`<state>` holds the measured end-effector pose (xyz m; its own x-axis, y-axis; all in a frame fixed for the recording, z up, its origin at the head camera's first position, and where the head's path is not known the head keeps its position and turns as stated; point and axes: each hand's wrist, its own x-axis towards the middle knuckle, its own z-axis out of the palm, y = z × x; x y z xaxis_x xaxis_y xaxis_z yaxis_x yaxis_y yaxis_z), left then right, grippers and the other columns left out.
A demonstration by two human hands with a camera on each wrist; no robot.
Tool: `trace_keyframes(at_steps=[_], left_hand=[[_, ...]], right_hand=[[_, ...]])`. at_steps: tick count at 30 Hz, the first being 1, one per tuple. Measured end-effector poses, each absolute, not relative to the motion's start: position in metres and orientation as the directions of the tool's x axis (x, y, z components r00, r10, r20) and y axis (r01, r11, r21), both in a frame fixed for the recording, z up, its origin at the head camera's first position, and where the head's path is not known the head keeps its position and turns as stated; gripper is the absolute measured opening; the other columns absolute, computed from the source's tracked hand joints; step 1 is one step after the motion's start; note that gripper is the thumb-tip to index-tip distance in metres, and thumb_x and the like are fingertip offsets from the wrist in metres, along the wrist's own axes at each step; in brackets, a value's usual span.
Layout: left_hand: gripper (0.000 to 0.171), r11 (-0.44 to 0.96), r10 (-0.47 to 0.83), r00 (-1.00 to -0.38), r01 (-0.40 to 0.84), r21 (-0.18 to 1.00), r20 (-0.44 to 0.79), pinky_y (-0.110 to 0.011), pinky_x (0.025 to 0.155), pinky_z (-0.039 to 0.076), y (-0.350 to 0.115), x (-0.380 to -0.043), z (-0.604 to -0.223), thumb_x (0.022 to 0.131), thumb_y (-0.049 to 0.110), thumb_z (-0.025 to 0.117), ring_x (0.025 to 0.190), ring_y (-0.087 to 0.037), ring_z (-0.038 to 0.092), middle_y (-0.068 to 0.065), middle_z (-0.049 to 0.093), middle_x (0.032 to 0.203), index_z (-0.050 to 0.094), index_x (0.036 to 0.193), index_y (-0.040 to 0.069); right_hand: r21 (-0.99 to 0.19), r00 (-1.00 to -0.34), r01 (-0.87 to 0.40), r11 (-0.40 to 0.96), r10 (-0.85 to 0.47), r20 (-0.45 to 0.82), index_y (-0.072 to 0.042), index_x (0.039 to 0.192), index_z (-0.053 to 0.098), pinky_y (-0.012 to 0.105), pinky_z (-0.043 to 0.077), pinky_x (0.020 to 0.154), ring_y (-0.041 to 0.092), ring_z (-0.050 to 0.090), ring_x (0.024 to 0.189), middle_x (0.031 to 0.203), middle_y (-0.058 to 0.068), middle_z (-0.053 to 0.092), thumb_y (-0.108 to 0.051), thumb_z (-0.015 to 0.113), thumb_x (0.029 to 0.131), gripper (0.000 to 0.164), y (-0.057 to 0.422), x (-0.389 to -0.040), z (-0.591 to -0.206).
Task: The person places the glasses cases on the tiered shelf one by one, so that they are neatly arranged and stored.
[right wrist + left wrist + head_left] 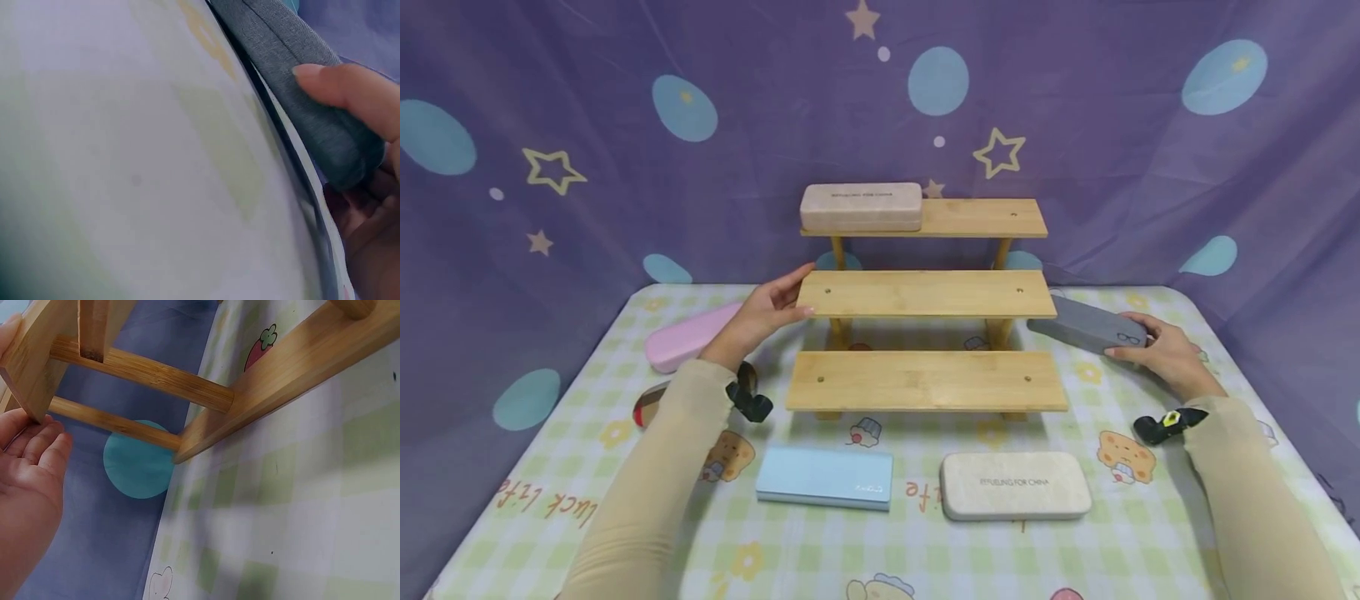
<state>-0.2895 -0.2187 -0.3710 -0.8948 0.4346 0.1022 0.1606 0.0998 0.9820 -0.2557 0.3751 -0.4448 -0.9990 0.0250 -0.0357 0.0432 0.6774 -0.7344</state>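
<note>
A three-tier wooden display stand rises in the middle of the table. My left hand pinches the left end of its middle board, thumb at the front edge and fingers behind. In the left wrist view, the fingertips of that hand curl against the board's corner. To the right of the stand, my right hand grips the near end of a grey glasses case. The right wrist view shows the thumb lying along the case's fabric side, with the other fingers partly hidden beneath.
A beige glasses case sits on the top board's left. In front of the stand lie a light blue case and a cream case. A pink case and a brown-and-red item are partly behind my left arm.
</note>
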Motion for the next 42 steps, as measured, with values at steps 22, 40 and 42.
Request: trace_keyframes(at_steps=[22, 40, 42], left_hand=[[0.073, 0.085, 0.437, -0.892, 0.170, 0.982, 0.117, -0.017, 0.095, 0.042, -0.218, -0.290, -0.374, 0.088, -0.002, 0.061, 0.136, -0.030, 0.033, -0.018, 0.027, 0.152, 0.022, 0.149, 0.004], [0.074, 0.104, 0.440, -0.890, 0.182, 0.978, 0.118, -0.018, 0.091, 0.045, -0.221, -0.291, -0.375, 0.088, 0.006, 0.065, 0.134, -0.026, 0.037, -0.017, 0.027, 0.152, 0.023, 0.150, 0.007], [0.074, 0.106, 0.442, -0.890, 0.179, 0.978, 0.114, -0.018, 0.091, 0.045, -0.221, -0.291, -0.375, 0.088, 0.007, 0.065, 0.135, -0.027, 0.036, -0.017, 0.027, 0.152, 0.023, 0.150, 0.007]], right_hand=[[-0.781, -0.998, 0.002, 0.625, 0.051, 0.039, -0.026, 0.135, 0.050, 0.029, 0.037, 0.046, 0.003, 0.041, 0.054, 0.072, -0.018, 0.051, -0.029, 0.079, 0.077, 0.065, 0.388, -0.248, -0.397], [-0.817, -0.994, -0.066, 0.573, 0.034, 0.104, -0.026, 0.135, 0.051, 0.011, 0.041, 0.066, -0.002, 0.050, 0.087, 0.105, -0.020, 0.055, -0.018, 0.074, 0.083, 0.058, 0.397, -0.248, -0.348], [-0.830, -0.993, -0.087, 0.551, 0.020, 0.117, -0.025, 0.135, 0.052, 0.011, 0.041, 0.066, -0.001, 0.051, 0.086, 0.104, -0.018, 0.056, -0.015, 0.073, 0.083, 0.057, 0.395, -0.250, -0.342]])
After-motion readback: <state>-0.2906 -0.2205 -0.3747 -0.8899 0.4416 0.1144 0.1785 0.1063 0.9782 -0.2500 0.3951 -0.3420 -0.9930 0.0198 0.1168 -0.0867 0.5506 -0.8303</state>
